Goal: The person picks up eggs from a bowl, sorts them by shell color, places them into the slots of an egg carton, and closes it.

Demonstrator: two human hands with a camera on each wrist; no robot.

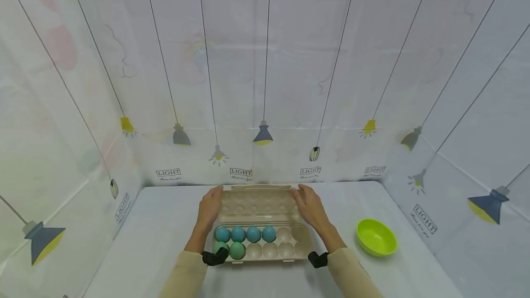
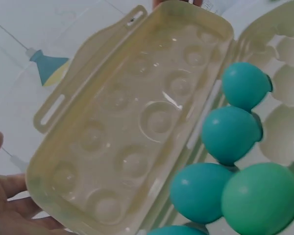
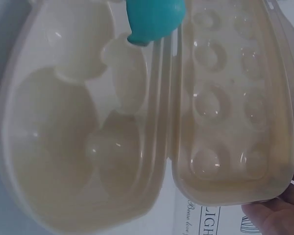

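Note:
An egg carton of beige plastic lies open on the table, its lid raised at the far side. Several blue eggs fill the left part of the far row, and two green eggs sit at the near left. My left hand holds the lid's left end; in the left wrist view its fingers reach behind the lid's edge. At the opposite end, my right hand holds the lid's corner, with fingertips against it in the right wrist view.
A lime-green bowl stands to the right of the carton, beyond my right forearm. White cloth covers the table. Behind and at both sides hang wall sheets printed with lamps.

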